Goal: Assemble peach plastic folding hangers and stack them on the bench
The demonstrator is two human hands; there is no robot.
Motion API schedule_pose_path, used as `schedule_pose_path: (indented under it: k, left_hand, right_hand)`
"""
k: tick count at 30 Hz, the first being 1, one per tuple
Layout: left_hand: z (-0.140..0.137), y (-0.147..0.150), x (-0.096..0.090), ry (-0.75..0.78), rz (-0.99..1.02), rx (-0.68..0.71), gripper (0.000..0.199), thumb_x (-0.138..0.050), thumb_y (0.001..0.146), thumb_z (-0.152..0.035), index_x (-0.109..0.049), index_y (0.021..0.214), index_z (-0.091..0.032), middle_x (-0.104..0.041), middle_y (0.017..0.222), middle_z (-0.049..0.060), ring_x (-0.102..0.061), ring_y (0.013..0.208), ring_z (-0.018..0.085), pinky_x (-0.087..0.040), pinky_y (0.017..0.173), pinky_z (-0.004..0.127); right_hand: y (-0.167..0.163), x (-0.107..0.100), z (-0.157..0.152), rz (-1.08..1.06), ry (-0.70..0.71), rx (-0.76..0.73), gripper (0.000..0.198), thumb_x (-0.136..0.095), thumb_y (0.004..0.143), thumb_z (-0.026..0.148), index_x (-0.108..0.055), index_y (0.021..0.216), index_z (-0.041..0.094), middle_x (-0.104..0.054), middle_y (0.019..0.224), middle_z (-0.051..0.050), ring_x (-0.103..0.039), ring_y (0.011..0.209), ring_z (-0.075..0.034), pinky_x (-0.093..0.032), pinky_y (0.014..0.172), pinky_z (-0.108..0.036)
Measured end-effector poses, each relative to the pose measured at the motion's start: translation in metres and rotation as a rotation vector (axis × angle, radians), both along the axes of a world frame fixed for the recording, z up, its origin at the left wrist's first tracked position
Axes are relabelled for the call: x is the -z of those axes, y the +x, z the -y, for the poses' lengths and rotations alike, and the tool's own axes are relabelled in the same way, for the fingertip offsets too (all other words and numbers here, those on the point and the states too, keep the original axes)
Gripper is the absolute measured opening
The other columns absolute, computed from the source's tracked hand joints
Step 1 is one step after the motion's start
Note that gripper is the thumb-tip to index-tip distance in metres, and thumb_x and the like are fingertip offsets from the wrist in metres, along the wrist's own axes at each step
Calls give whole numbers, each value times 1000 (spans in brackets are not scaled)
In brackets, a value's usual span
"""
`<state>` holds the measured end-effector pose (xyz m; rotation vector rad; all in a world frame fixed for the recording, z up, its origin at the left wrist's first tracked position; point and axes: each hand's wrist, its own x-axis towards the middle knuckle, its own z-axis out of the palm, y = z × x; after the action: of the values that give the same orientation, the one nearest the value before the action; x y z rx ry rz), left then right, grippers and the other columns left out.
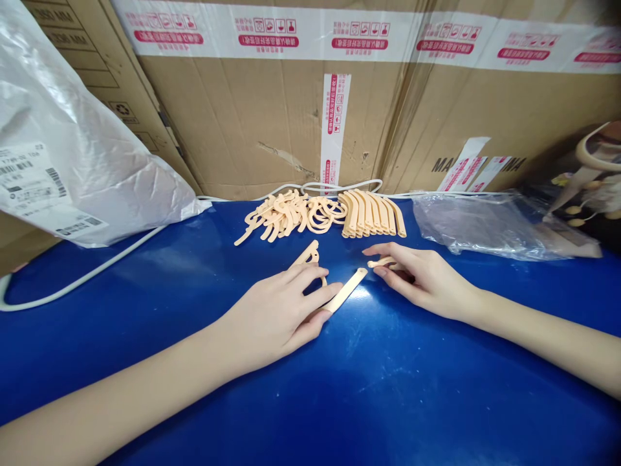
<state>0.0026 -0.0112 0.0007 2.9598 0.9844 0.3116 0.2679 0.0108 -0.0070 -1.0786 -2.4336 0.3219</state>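
Note:
My left hand [286, 307] is closed over beige plastic pieces low over the blue table. Between its thumb and fingers lies a flat beige strip [348, 289] with a small hole at its outer end. Past the fingertips shows another beige piece [306, 254] with a hole and a curved part; the hand hides how the two connect. My right hand [422, 277] pinches a small beige plastic piece with a knobbed end [381, 262], close to the strip's end but apart from it. Its other end is hidden by the fingers.
Behind the hands lie a heap of wavy beige pieces [284, 213], beige rings [323, 212] and a row of curved strips [372, 213]. A clear plastic bag [466, 223] is at right, a white parcel bag [87, 142] at left. Cardboard boxes [257, 116] and a white cable [87, 278] border the blue table [388, 395].

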Motion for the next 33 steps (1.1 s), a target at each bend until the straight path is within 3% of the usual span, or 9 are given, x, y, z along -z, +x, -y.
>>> schedule_pose_path:
  k: [5, 8, 12, 16, 20, 27, 33]
  left_hand:
    - [0, 1, -1, 36, 18, -8, 37, -43, 91, -35, -53, 124, -19, -55, 126, 9, -40, 128, 27, -28, 109, 50]
    - [-2, -1, 0, -3, 35, -36, 44, -50, 87, -48, -53, 124, -24, -47, 136, 8, -31, 134, 30, -20, 110, 56]
    - [-5, -3, 3, -161, 17, -31, 50, -42, 92, -50, -33, 139, -35, -28, 151, 6, -13, 141, 31, -19, 109, 59]
    - [-6, -4, 5, -227, 1, -22, 51, -36, 95, -45, -21, 143, -39, -19, 154, 5, -5, 142, 31, -16, 109, 61]
    - [-6, -5, 4, -224, 22, -9, 48, -35, 97, -40, -21, 143, -39, -21, 153, 4, -5, 142, 29, -15, 110, 60]
    - [-5, -3, 1, -203, 66, 56, 39, -37, 97, -35, -43, 134, -27, -40, 144, 4, -23, 139, 21, -20, 114, 47]
    - [-5, -3, 0, -189, 71, 43, 40, -36, 97, -36, -43, 135, -25, -40, 144, 6, -21, 140, 23, -25, 112, 47]
  right_hand:
    - [1, 1, -2, 49, 94, -37, 26, -37, 97, 25, -54, 114, 17, -64, 106, -6, -64, 95, -14, -50, 84, -25]
    - [2, 0, -1, 137, 159, -77, 31, -32, 98, 28, -54, 118, 19, -64, 101, -6, -65, 85, -14, -52, 73, -24]
    - [0, -1, 2, 236, 221, -65, 33, -30, 99, 30, -55, 116, 18, -65, 95, -6, -66, 76, -15, -52, 63, -25]
    - [-4, -1, 3, 215, 210, -89, 31, -31, 98, 27, -52, 117, 15, -64, 104, -10, -63, 89, -18, -52, 77, -31]
    - [-5, -2, 1, 228, 189, -153, 34, -31, 98, 27, -53, 120, 15, -61, 97, -9, -60, 86, -17, -50, 75, -30]
    - [-5, -4, 3, 238, 139, -164, 35, -32, 98, 33, -55, 121, 19, -60, 90, -6, -60, 81, -15, -49, 71, -27]
    - [-4, 0, 4, 149, 113, 22, 31, -33, 98, 32, -57, 114, 18, -65, 106, -6, -64, 93, -17, -52, 80, -30]
